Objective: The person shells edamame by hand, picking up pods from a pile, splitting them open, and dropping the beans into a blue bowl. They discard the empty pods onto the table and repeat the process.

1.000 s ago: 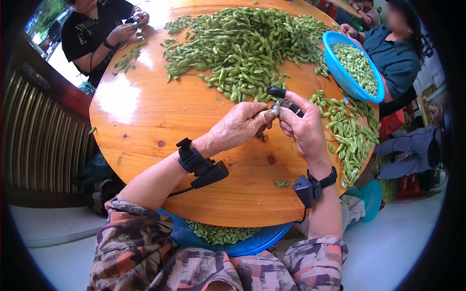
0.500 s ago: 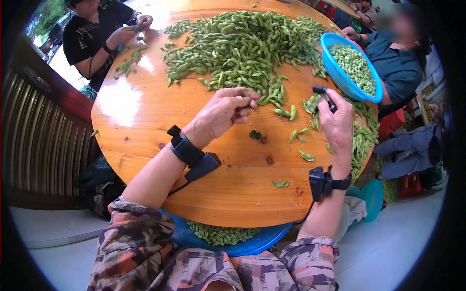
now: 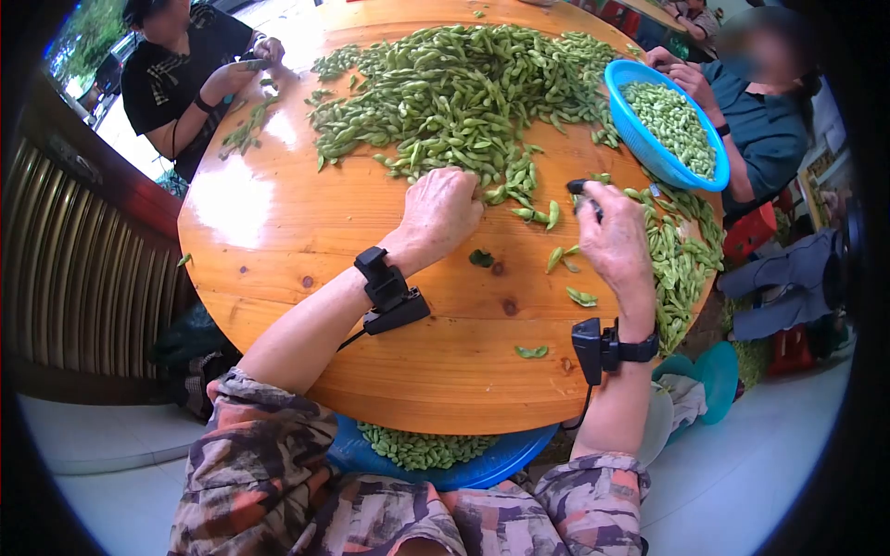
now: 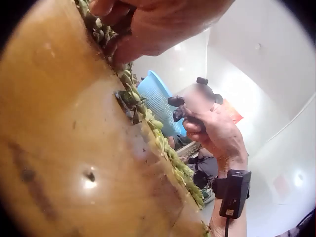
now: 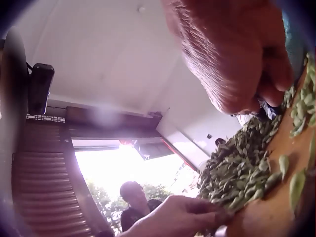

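A large heap of green soybean pods (image 3: 436,88) lies on the round wooden table. My left hand (image 3: 441,208) is at the heap's near edge, palm down. In the left wrist view its bent fingers (image 4: 106,7) and thumb reach round pods at the edge. Its back hides the fingertips in the head view. My right hand (image 3: 612,236) hovers to the right over the table, fingers loosely bent, near scattered pods (image 3: 533,216). Black covers (image 4: 175,101) sit on its index finger and thumb ends, apart from each other.
A blue basket (image 3: 623,116) of pods stands at the right, beside a looser pod pile (image 3: 681,264). A blue basin (image 3: 501,471) of pods sits below the table's front edge. One person (image 3: 176,83) sits at the left, another (image 3: 760,130) at the right.
My hands met over the table one second ago and have since parted. The left has turned palm down at the heap. The right went right over the looser pile, then slightly back; several pods now lie between.
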